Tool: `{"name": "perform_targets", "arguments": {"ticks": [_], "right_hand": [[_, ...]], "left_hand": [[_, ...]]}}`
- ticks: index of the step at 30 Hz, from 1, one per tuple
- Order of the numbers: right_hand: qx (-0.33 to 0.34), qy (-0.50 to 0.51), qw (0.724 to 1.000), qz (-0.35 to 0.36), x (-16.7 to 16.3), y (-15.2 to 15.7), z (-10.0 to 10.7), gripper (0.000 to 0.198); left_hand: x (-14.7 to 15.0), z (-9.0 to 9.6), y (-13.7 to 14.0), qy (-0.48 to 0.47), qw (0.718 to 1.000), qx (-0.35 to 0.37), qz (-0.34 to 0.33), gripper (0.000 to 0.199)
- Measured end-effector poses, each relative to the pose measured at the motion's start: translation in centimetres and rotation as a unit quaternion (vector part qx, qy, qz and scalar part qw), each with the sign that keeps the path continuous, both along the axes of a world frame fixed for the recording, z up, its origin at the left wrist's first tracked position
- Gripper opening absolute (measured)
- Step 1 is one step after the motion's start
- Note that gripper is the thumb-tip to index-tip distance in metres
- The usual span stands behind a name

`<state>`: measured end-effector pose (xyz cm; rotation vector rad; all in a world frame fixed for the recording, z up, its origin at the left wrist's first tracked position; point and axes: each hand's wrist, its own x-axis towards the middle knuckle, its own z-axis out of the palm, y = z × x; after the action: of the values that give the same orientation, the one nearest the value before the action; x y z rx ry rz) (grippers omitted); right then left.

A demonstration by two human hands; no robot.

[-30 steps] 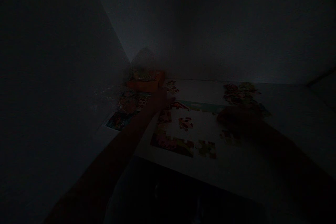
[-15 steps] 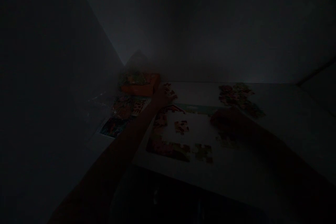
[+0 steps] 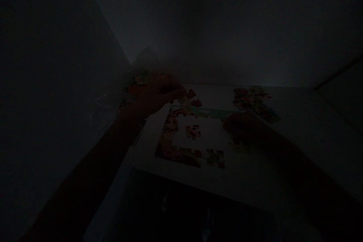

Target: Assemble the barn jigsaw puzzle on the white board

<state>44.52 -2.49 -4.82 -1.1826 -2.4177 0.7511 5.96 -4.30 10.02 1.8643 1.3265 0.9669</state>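
In dim light, my left hand pinches a jigsaw piece above the top left of a partly joined jigsaw puzzle. My right hand is closed at the puzzle's right side; what its fingers hold, if anything, is too dark to see. The joined pieces form a strip along the left, top and part of the bottom. A loose cow-patterned piece lies inside this frame. Another green piece sits just right of the bottom row, apart from it. More pieces lie below my right hand.
A pile of jigsaw pieces lies at the back right of the white table. An orange box stands at the back left, partly behind my left hand. Walls rise behind and to the left.
My left hand has lifted and turned, and a piece now shows in its fingers. My right hand stays at the puzzle's right side. The view has shifted slightly.
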Motion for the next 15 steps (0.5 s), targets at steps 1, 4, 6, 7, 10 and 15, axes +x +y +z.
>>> {"name": "perform_targets", "arguments": {"ticks": [1,4,6,7,10,15], "right_hand": [[-0.004,-0.001,1.000,-0.002,-0.1,-0.1,0.1,0.034],[-0.007,-0.004,1.000,-0.002,-0.2,-0.2,0.5,0.033],[-0.001,-0.006,1.000,-0.001,-0.2,-0.2,0.7,0.034],[0.001,-0.005,1.000,-0.002,-0.2,-0.2,0.7,0.034],[-0.001,-0.003,1.000,-0.001,-0.1,-0.1,0.4,0.034],[0.014,-0.009,1.000,0.005,0.0,0.3,-0.5,0.036]], "left_hand": [[0.2,0.8,-0.8,-0.009,1.000,0.008,0.003,0.030],[0.6,2.5,-2.5,-0.024,1.000,-0.002,0.018,0.028],[0.9,3.1,-3.4,-0.041,0.999,-0.005,0.025,0.029],[1.1,3.4,-3.9,-0.052,0.998,-0.002,0.029,0.030],[2.0,4.3,-5.9,-0.079,0.995,0.021,0.058,0.031],[3.5,5.8,-10.1,-0.092,0.990,0.064,0.091,0.027]]}}
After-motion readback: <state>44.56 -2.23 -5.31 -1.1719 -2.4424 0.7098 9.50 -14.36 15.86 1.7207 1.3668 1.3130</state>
